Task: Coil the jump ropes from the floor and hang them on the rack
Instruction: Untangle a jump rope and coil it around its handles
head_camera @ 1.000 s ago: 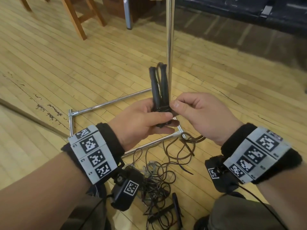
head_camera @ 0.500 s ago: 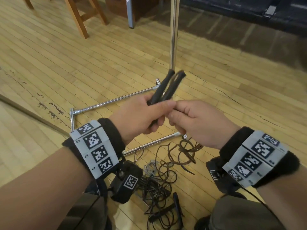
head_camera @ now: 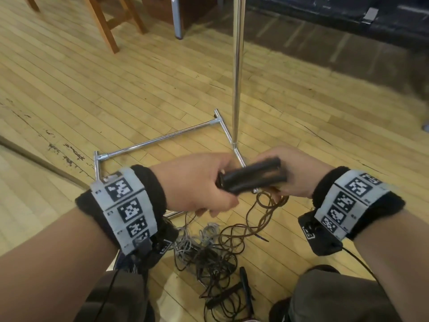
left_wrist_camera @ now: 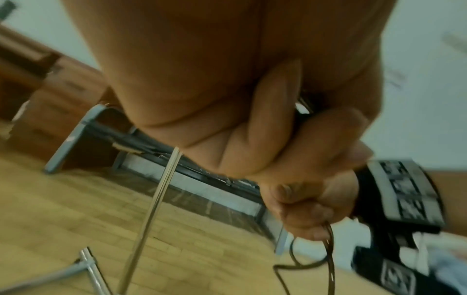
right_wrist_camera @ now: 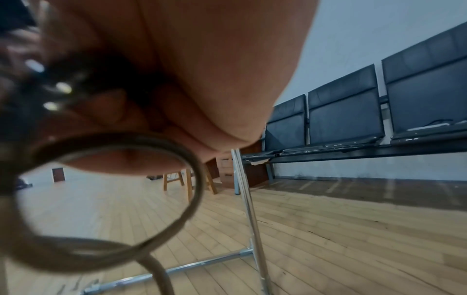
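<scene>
In the head view my left hand (head_camera: 197, 182) grips two black jump rope handles (head_camera: 253, 177), which lie side by side, almost level and pointing right. My right hand (head_camera: 297, 168) is curled at their right end and holds the brown cord (head_camera: 267, 205), which drops to a tangle on the floor (head_camera: 222, 247). The left wrist view shows my left hand's fingers (left_wrist_camera: 265, 139) wrapped round a handle, with cord (left_wrist_camera: 329, 245) hanging from my right hand. A cord loop (right_wrist_camera: 194, 179) fills the right wrist view. The chrome rack pole (head_camera: 236, 73) stands just beyond my hands.
The rack's chrome base bars (head_camera: 162, 140) lie on the wooden floor. A grey rope (head_camera: 206, 231) and more black handles (head_camera: 243, 282) sit in the tangle between my knees. Wooden chair legs (head_camera: 104, 26) stand at the back left, and dark bench seats (right_wrist_camera: 353, 111) line the wall.
The pair of handles has swung from upright, through a rightward tilt, to nearly level. Both hands have dropped lower, and the right hand has moved to the handles' far end.
</scene>
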`<action>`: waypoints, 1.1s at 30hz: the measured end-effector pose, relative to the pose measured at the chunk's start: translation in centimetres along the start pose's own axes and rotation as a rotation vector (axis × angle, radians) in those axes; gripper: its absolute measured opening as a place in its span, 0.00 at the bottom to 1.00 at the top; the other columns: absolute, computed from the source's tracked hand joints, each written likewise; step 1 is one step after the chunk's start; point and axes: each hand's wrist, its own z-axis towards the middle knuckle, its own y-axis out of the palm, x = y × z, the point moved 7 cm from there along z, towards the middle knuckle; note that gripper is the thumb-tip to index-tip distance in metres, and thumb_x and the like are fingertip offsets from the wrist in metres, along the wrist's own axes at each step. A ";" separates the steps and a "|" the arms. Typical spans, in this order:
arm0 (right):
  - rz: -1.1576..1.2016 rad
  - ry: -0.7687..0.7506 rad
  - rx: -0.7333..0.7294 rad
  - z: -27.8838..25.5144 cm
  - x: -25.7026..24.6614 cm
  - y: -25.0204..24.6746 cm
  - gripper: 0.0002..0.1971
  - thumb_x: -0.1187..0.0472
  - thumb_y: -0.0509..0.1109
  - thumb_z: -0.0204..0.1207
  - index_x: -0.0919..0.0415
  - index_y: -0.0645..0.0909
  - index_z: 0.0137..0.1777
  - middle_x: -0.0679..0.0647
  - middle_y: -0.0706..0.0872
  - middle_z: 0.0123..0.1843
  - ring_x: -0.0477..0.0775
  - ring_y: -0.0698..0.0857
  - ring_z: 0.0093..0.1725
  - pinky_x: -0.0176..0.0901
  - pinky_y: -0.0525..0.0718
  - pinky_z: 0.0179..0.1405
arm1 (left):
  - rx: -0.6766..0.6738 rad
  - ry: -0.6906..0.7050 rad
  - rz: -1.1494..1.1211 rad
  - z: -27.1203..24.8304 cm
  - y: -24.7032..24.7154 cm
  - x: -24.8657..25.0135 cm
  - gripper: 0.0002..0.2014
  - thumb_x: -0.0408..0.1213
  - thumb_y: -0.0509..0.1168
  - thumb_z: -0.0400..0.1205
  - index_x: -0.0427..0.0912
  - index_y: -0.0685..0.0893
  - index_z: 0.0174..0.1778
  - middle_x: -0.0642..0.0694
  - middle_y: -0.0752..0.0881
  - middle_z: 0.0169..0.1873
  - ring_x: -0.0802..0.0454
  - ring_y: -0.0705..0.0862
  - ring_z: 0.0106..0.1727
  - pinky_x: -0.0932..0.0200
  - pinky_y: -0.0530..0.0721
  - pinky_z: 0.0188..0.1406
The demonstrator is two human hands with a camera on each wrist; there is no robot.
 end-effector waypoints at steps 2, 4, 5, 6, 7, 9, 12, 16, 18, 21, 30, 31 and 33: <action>-0.185 0.004 -0.028 0.4 0.1 0.6 0.08 0.67 0.77 0.79 0.52 0.89 0.52 0.52 0.91 0.44 0.52 0.92 0.42 0.47 0.93 0.41 | -0.067 -0.106 0.179 0.2 1.5 -0.4 0.15 0.47 0.77 0.79 0.61 0.77 0.54 0.50 0.92 0.33 0.63 0.84 0.22 0.68 0.81 0.22; -0.202 0.018 -0.018 0.6 0.0 0.7 0.10 0.68 0.76 0.79 0.49 0.90 0.51 0.49 0.92 0.44 0.46 0.91 0.43 0.38 0.91 0.43 | -0.070 -0.161 0.298 0.4 1.8 -0.7 0.16 0.47 0.76 0.79 0.58 0.77 0.57 0.50 0.91 0.34 0.63 0.83 0.21 0.67 0.80 0.22; -0.202 0.018 -0.007 0.7 -0.2 0.8 0.10 0.68 0.76 0.79 0.49 0.90 0.50 0.48 0.92 0.43 0.43 0.90 0.43 0.31 0.89 0.41 | -0.065 -0.179 0.338 0.4 1.7 -0.7 0.16 0.47 0.75 0.78 0.58 0.77 0.58 0.50 0.91 0.35 0.62 0.83 0.21 0.67 0.80 0.22; -0.198 0.011 0.009 0.9 -0.5 0.7 0.09 0.67 0.77 0.79 0.49 0.90 0.48 0.47 0.91 0.42 0.41 0.89 0.42 0.27 0.87 0.39 | -0.063 -0.193 0.366 0.2 1.4 -0.8 0.17 0.47 0.75 0.78 0.58 0.77 0.59 0.51 0.90 0.35 0.61 0.83 0.21 0.66 0.79 0.22; -0.183 0.001 0.030 1.1 -0.6 0.5 0.07 0.65 0.78 0.78 0.50 0.91 0.46 0.47 0.91 0.40 0.41 0.88 0.42 0.28 0.85 0.37 | -0.067 -0.203 0.388 0.1 1.2 -0.9 0.18 0.46 0.75 0.78 0.58 0.77 0.60 0.52 0.90 0.34 0.61 0.83 0.21 0.66 0.79 0.22; -0.135 -0.015 0.055 1.2 -1.5 0.2 0.03 0.60 0.79 0.78 0.53 0.91 0.43 0.49 0.91 0.37 0.46 0.87 0.39 0.35 0.85 0.37 | -0.088 -0.224 0.445 -0.3 1.3 -1.4 0.18 0.46 0.75 0.78 0.59 0.78 0.60 0.53 0.88 0.30 0.63 0.82 0.19 0.68 0.76 0.19; -0.189 -0.033 0.070 1.4 -2.8 0.6 0.04 0.55 0.79 0.77 0.52 0.90 0.41 0.49 0.90 0.37 0.44 0.86 0.39 0.33 0.84 0.37 | -0.147 -0.271 0.573 -0.5 2.4 -2.1 0.14 0.49 0.74 0.78 0.57 0.78 0.55 0.54 0.88 0.29 0.64 0.82 0.20 0.67 0.74 0.18; -0.384 -0.047 0.030 1.4 -4.9 2.2 0.07 0.52 0.76 0.80 0.50 0.86 0.41 0.47 0.86 0.35 0.46 0.83 0.35 0.32 0.78 0.28 | -0.213 -0.348 0.486 -0.4 4.0 -3.6 0.12 0.45 0.73 0.80 0.50 0.80 0.55 0.49 0.94 0.33 0.57 0.87 0.24 0.64 0.80 0.19; -0.458 -0.054 0.032 1.1 -5.8 2.6 0.07 0.49 0.72 0.82 0.48 0.84 0.43 0.46 0.84 0.34 0.45 0.81 0.34 0.36 0.77 0.28 | -0.152 -0.402 0.344 -0.2 3.4 -4.5 0.11 0.40 0.71 0.82 0.49 0.79 0.58 0.48 0.94 0.32 0.53 0.86 0.22 0.62 0.83 0.20; -0.452 -0.089 0.057 0.6 -7.1 3.1 0.09 0.48 0.66 0.86 0.48 0.83 0.46 0.47 0.82 0.33 0.45 0.79 0.31 0.38 0.73 0.26 | 0.035 -0.454 0.100 0.0 0.8 -5.9 0.06 0.36 0.66 0.86 0.44 0.81 0.58 0.44 0.95 0.34 0.50 0.86 0.21 0.59 0.84 0.20; -0.054 0.010 -0.025 1.2 -5.0 3.9 0.17 0.47 0.58 0.90 0.57 0.80 0.47 0.48 0.80 0.29 0.46 0.75 0.27 0.45 0.78 0.29 | 0.145 -0.234 -0.734 -0.7 -2.5 -6.6 0.11 0.33 0.78 0.82 0.38 0.83 0.55 0.42 0.85 0.32 0.49 0.83 0.28 0.58 0.88 0.23; -0.043 0.024 -0.037 1.2 -4.5 3.9 0.17 0.46 0.58 0.89 0.56 0.80 0.46 0.49 0.80 0.29 0.47 0.76 0.27 0.45 0.79 0.29 | 0.104 -0.200 -0.753 -0.6 -2.2 -6.2 0.14 0.39 0.80 0.80 0.39 0.83 0.54 0.43 0.84 0.32 0.50 0.83 0.26 0.61 0.86 0.21; -0.030 0.024 -0.052 1.3 -3.8 4.1 0.18 0.45 0.58 0.89 0.55 0.79 0.44 0.49 0.82 0.28 0.47 0.77 0.27 0.46 0.81 0.31 | 0.106 -0.181 -0.781 -0.4 -1.6 -5.7 0.20 0.54 0.80 0.78 0.43 0.83 0.49 0.45 0.83 0.30 0.53 0.79 0.23 0.64 0.79 0.16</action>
